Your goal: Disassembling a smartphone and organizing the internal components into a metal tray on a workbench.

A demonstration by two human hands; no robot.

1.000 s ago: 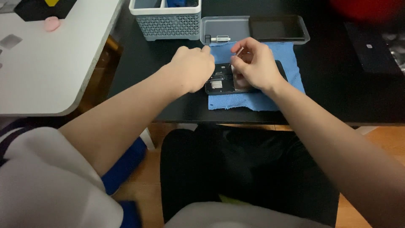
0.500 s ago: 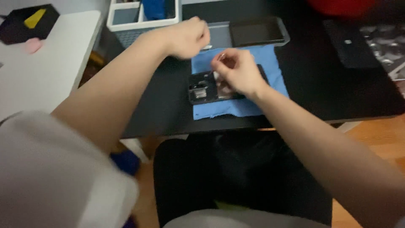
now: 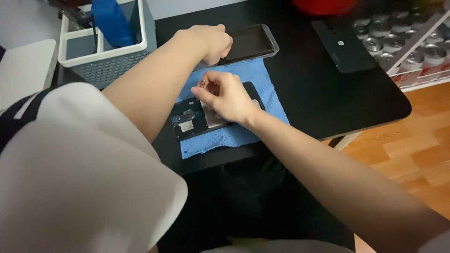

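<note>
on a blue cloth (image 3: 262, 77) at the desk's (image 3: 318, 89) near edge lies an opened phone (image 3: 192, 121), its insides showing. right hand (image 3: 225, 98) rests over the phone's middle, fingertips pinched on a small, thin tool (image 3: 203, 83) near the thumb; what kind of tool is too small to tell. left hand (image 3: 213, 42) reaches past the cloth to a grey tray (image 3: 262, 40), fingers curled over its near-left corner; whether they hold anything cannot be told. a grey-and-white basket (image 3: 103, 56) stands just left of the tray, with something blue inside. cans (image 3: 412, 51) sit on a shelf at far right.
</note>
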